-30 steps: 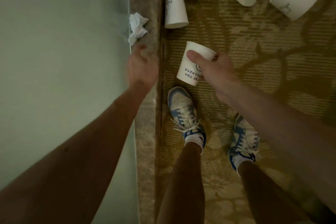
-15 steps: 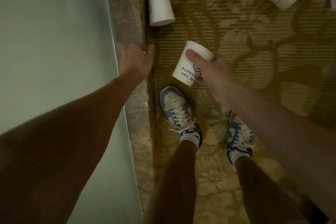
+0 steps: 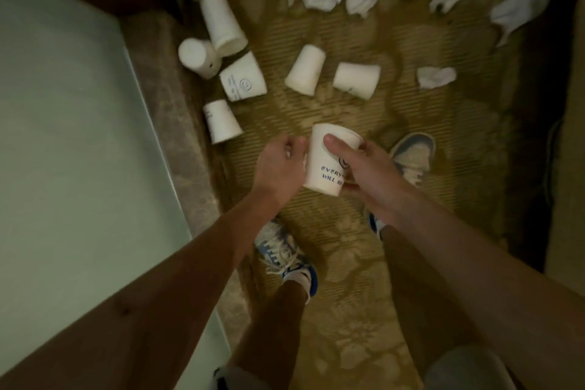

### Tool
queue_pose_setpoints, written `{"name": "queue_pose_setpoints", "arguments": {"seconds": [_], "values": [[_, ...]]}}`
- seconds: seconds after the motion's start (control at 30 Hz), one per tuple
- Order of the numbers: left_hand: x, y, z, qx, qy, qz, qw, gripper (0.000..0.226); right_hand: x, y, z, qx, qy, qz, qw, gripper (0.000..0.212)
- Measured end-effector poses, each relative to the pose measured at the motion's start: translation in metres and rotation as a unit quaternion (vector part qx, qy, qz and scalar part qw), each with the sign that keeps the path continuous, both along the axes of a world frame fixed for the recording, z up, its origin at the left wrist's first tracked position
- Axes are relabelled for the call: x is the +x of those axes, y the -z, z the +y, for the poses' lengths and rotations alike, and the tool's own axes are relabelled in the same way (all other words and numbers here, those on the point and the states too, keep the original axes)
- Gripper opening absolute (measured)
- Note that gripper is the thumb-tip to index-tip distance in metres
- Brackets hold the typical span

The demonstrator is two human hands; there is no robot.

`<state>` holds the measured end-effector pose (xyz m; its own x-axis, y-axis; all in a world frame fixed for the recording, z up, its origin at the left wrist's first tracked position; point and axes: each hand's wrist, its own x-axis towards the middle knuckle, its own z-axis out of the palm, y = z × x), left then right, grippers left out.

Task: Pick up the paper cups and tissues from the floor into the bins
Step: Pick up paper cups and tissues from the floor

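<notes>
Cup [image 3: 321, 155] lettered "EVERYT… WILL" gripped by right hand [image 3: 372, 172]; left hand [image 3: 278, 168] curled, grasp unclear

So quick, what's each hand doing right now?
Left hand: fingers curled; whether it holds anything cannot be told.
Right hand: holding a paper cup.

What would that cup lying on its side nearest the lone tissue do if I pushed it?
That cup would probably roll in a curve, since it tapers. It looks like thin paper, so likely light and easily squashed.
</notes>
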<state>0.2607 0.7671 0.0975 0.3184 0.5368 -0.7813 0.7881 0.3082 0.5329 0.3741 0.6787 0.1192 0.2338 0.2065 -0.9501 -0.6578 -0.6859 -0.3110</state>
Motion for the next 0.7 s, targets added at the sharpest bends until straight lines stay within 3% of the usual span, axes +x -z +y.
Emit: {"name": "queue_pose_setpoints", "arguments": {"seconds": [0.17, 0.3, 0.43, 0.57, 0.7], "values": [[0.072, -0.012, -0.008, 0.008, 0.014, -0.009, 1.0, 0.036, 0.065, -0.004, -0.016, 0.005, 0.061, 0.035, 0.998, 0.047], [0.122, -0.014, -0.023, 0.043, 0.002, 0.007, 0.999, 0.055, 0.118, 0.003, -0.033, 0.003, 0.109, 0.058, 0.992, 0.043], [0.18, 0.0, -0.034, 0.044, 0.076, 0.027, 0.996, 0.06, 0.174, 0.021, -0.057, 0.009, 0.132, 0.045, 0.99, 0.038], [0.225, 0.037, -0.044, -0.023, 0.114, -0.03, 0.993, 0.041, 0.217, 0.057, -0.088, 0.009, 0.155, 0.01, 0.988, 0.03], [0.261, 0.082, -0.05, 0.068, 0.29, -0.037, 0.954, 0.027, 0.241, 0.1, -0.118, 0.01, 0.192, -0.005, 0.981, 0.025]]}}
